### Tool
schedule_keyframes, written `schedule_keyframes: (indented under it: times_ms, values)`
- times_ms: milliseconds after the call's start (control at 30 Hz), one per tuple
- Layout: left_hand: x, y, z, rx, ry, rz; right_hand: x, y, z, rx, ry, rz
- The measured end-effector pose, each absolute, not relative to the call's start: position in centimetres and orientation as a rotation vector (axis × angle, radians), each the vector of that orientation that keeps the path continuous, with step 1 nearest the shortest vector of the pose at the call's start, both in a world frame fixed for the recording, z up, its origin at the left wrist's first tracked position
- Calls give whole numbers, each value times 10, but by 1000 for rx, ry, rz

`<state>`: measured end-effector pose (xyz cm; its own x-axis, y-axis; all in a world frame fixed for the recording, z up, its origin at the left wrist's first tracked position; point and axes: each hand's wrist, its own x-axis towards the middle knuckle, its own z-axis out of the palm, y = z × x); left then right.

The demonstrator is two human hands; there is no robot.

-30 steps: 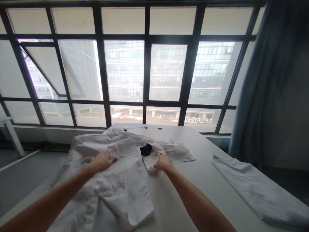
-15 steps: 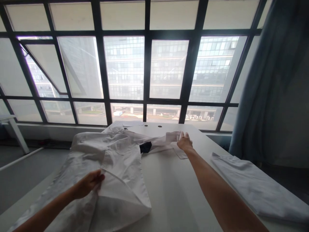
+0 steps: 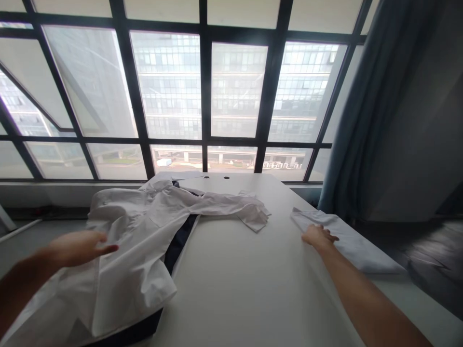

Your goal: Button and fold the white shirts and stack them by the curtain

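A white shirt lies loosely spread and wrinkled over the left half of the table, with one sleeve stretched to the right. Dark navy fabric shows from underneath along its right and lower edges. Over the shirt's left part, my left hand is open, fingers extended and thumb apart, slightly blurred. My right hand is open too, its fingers spread at the left edge of a folded white garment. Whether its fingertips touch that cloth I cannot tell.
The white table reaches toward the windows and has two round dark holes at its far end. A dark blue-grey curtain hangs at the right. Blurred grey material is beyond the table's right edge.
My left hand let go of the shirt's edge and moved left. My right hand left the sleeve's cuff and moved right to the folded garment. More navy fabric shows. The view turned right.
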<state>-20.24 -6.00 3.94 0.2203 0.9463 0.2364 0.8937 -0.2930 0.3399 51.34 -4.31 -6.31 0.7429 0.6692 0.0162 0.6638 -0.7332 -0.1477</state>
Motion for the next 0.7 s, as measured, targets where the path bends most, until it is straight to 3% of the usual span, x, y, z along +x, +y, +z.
schedule_keyframes:
  times_ms: [67,200,400,700]
  values:
    - [-158,-57,38,2434,1871,410,525,-58,-65,-2874,-949,144]
    - [-85,-45,-2,2757,1420,327,532,-85,-68,-2842,-1102,136]
    - [-92,-9,-96,2705,1543,311,514,-99,-57,-2767,-1406,-50]
    - [-77,-4,-93,2575,1636,260,310,-108,-54,-2246,-1986,50]
